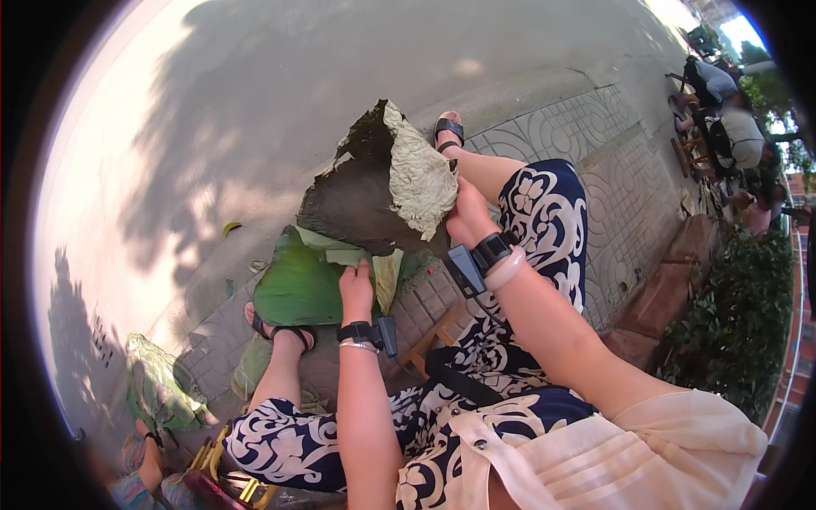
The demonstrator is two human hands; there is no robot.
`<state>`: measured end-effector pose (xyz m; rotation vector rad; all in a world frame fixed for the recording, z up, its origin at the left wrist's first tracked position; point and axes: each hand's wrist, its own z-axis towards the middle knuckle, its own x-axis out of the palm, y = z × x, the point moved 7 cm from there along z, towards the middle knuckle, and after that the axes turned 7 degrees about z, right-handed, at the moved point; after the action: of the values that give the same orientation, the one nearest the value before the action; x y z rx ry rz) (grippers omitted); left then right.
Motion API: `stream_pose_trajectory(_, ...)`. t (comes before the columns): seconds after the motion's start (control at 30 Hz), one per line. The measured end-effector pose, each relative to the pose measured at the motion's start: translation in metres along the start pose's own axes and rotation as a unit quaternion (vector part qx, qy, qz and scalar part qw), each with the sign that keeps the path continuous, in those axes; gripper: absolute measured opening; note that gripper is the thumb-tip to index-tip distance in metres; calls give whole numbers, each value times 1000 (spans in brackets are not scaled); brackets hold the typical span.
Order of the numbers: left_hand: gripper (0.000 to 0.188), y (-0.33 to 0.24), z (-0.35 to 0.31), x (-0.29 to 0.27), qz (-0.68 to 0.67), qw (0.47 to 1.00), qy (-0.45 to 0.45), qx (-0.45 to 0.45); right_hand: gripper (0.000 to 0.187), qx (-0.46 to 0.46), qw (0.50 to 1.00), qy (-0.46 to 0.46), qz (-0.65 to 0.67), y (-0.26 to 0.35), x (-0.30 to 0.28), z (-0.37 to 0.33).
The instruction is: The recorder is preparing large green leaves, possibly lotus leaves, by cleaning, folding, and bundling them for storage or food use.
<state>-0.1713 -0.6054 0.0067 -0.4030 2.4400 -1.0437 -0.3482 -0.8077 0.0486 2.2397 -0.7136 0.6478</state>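
Note:
My right hand (470, 214) is closed on the right edge of a large dried leaf (357, 191), which is dark grey-brown with a pale, crinkled side folded over. Below it my left hand (356, 291) grips the folded edge of a broad green leaf (293, 285), thumb on top. A yellowish leaf piece (387, 280) hangs between the hands, near my left fingers. The dried leaf partly covers the top of the green one, and some of my right fingers are hidden behind it.
More leaves (157, 382) lie in a pile at the lower left, beside another person's foot and a yellow-framed seat (208, 459). My sandalled feet rest on patterned paving (544, 119). A brick-edged hedge (722, 314) runs along the right; several people sit beyond it.

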Motion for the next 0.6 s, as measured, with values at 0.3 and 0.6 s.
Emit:
stream_pose_trajectory(0.3,47,26,23,22,53,998,3,33,31,24,999,44,17,23,40,-7)
stream_pose_trajectory(0.6,39,-112,-48,30,-343,915,184,105,31,46,994,42,85,19,42,-5)
